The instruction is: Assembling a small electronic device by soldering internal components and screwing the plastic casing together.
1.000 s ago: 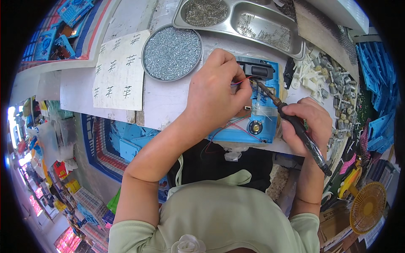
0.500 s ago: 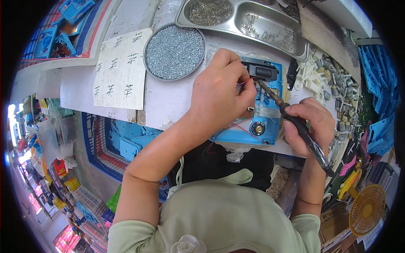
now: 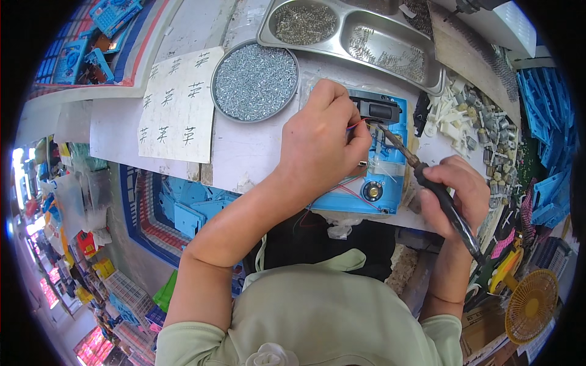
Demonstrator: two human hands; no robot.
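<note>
In front of me lies a blue plastic casing point(image 3: 352, 201) with a black module point(image 3: 379, 111) along its far edge and a round metal part point(image 3: 372, 191) near its front. My left hand point(image 3: 323, 131) is over the casing's left side, its fingertips pinching thin red and blue wires point(image 3: 356, 124) beside the black module. A soldering iron point(image 3: 447, 207) with a dark handle is gripped in my right hand point(image 3: 461, 192). Its tip points at the wire ends by the module's near edge; whether it touches them I cannot tell.
Beyond the casing are a round dish point(image 3: 255, 82) of small screws and a metal tray point(image 3: 390, 49) with small metal parts. White plastic pieces and small motors point(image 3: 482, 122) are heaped at right. A yellow fan point(image 3: 531, 305) stands lower right; a blue crate point(image 3: 174, 204) sits below the table at left.
My right hand has shifted slightly right and down with the soldering iron, whose tip stays near the module. My left hand keeps its pinch on the wires. The whole view has shifted a little.
</note>
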